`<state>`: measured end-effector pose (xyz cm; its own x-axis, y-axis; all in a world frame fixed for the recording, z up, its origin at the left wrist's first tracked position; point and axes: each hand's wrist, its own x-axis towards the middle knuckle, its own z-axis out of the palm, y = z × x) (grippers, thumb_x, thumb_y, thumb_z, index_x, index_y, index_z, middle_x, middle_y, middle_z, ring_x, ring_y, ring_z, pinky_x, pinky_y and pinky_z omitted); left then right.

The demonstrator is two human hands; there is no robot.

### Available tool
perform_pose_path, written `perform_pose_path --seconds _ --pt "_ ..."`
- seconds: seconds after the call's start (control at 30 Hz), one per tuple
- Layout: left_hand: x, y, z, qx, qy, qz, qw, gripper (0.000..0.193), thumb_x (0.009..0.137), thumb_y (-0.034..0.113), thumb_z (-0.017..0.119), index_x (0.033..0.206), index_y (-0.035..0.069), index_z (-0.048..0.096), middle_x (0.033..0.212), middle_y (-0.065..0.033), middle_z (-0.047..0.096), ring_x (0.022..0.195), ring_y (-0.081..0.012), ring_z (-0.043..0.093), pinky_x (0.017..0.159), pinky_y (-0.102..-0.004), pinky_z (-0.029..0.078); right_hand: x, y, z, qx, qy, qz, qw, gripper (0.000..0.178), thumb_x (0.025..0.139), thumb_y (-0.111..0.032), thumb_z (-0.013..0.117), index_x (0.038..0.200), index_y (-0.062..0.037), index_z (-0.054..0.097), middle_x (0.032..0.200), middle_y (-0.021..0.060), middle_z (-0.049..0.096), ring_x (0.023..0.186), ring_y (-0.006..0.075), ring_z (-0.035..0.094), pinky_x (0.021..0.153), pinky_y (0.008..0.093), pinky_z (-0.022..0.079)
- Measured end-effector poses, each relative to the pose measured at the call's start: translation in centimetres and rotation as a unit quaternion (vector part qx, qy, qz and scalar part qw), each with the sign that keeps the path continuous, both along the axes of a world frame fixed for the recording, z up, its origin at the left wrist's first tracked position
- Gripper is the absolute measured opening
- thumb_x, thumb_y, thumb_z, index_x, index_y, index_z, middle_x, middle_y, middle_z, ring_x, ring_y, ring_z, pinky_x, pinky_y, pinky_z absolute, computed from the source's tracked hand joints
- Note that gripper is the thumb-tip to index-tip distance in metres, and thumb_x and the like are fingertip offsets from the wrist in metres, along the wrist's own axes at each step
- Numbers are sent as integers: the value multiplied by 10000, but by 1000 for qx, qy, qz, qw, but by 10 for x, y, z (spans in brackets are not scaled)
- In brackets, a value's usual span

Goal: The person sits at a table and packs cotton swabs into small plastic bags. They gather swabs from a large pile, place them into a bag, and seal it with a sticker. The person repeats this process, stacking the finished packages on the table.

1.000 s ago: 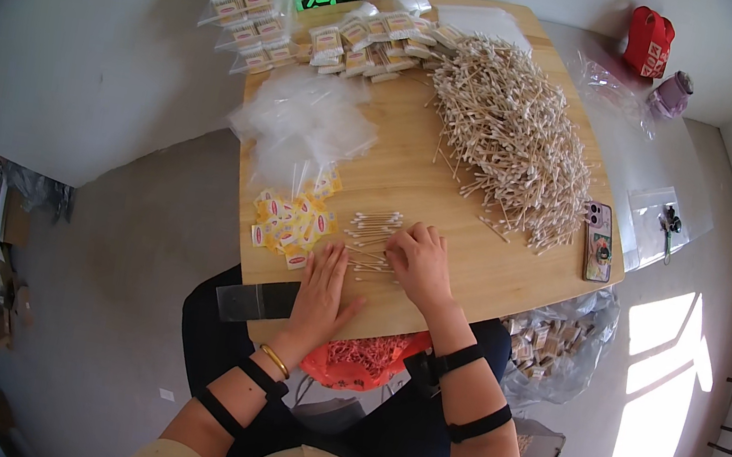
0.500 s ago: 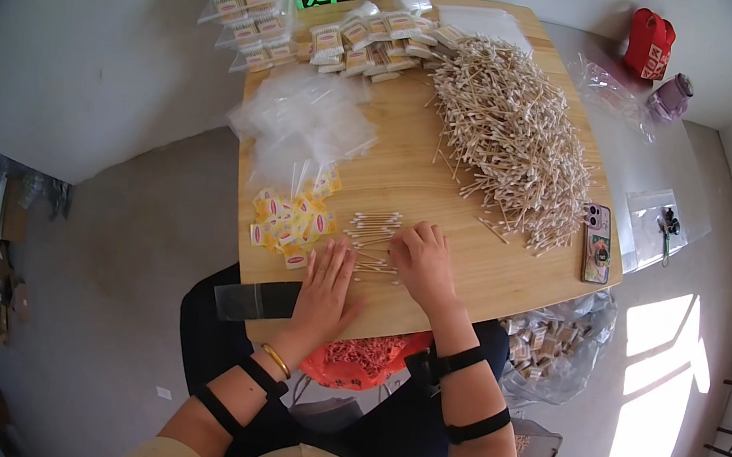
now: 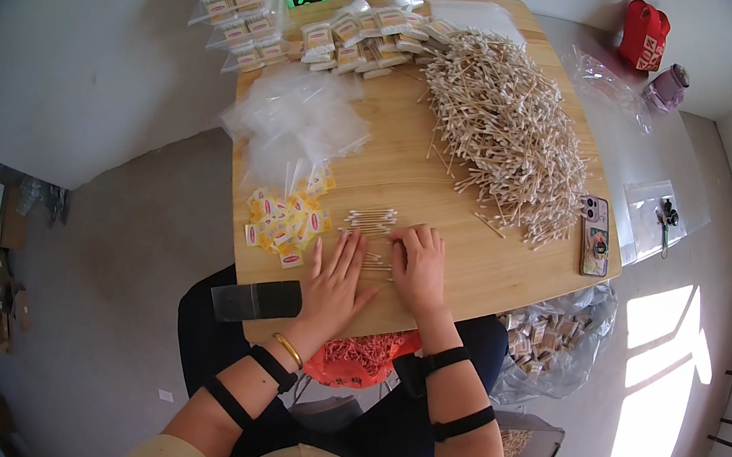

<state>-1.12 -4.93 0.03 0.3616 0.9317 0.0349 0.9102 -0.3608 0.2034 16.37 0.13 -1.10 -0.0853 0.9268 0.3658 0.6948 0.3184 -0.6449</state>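
Note:
A small row of cotton swabs (image 3: 371, 220) lies on the wooden table in front of me, sticks running left to right. Flat on the table, my left hand (image 3: 334, 279) is open, its outstretched fingertips at the swabs' near left ends. My right hand (image 3: 418, 270) rests at their right ends with loosely bent fingers, thumb apart, and nothing visible in its grasp. More swabs show in the gap between the hands; the fingers partly cover them. Left of the row is a scatter of yellow and white paper labels (image 3: 286, 221). A big heap of loose swabs (image 3: 510, 132) covers the table's far right.
Clear plastic bags (image 3: 297, 117) lie beyond the labels. Filled swab packs (image 3: 367, 37) line the back edge, with more stacked (image 3: 233, 7) at left. A phone (image 3: 595, 236) sits at the right edge. Below the table are a red bag (image 3: 359, 361) and a bag of packs (image 3: 549, 344).
My left hand has slid slightly forward toward the swabs. My right hand has turned a little, its fingers straighter beside the swab ends. The whole view has shifted slightly.

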Motion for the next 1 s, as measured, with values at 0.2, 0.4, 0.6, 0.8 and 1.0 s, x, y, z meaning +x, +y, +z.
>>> perform_pose_path --seconds 0.2,0.4,0.6,0.8,1.0 --pt "13 3 0 5 -14 35 999 889 947 496 571 1567 -40 228 1646 -191 240 1545 -286 195 1243 -552 43 0 0 1 1 -4 -2 1000 155 842 -34 619 980 -98 648 955 96 593 956 316 561 842 433 441" --pt "10 -6 -4 1 -9 30 1000 913 945 528 556 1571 -42 214 1653 -182 227 1551 -280 177 1243 -556 32 0 -1 2 -1 -3 -1 1000 169 847 -40 609 1005 -92 641 955 104 591 963 322 560 855 437 438" --pt "7 -11 1 -15 -28 19 999 895 946 504 570 1569 -38 226 1649 -187 233 1551 -294 176 1239 -566 26 -1 0 2 3 2 -8 1000 175 856 -36 596 1020 -78 639 963 117 590 966 331 558 862 443 438" --pt "2 -9 5 -10 -11 -1 1000 860 960 505 554 1565 -27 255 1640 -179 259 1547 -297 184 1237 -571 29 1 0 -1 15 9 -12 1000 216 853 -25 596 1054 -74 658 970 115 585 953 332 555 866 439 446" --pt "-10 6 -1 -3 -138 22 990 887 974 532 537 1582 -16 193 1645 -235 190 1541 -384 152 1237 -556 72 4 -4 1 -3 69 10 998 251 855 -3 585 1080 -42 687 1058 124 615 1007 335 562 892 434 467"
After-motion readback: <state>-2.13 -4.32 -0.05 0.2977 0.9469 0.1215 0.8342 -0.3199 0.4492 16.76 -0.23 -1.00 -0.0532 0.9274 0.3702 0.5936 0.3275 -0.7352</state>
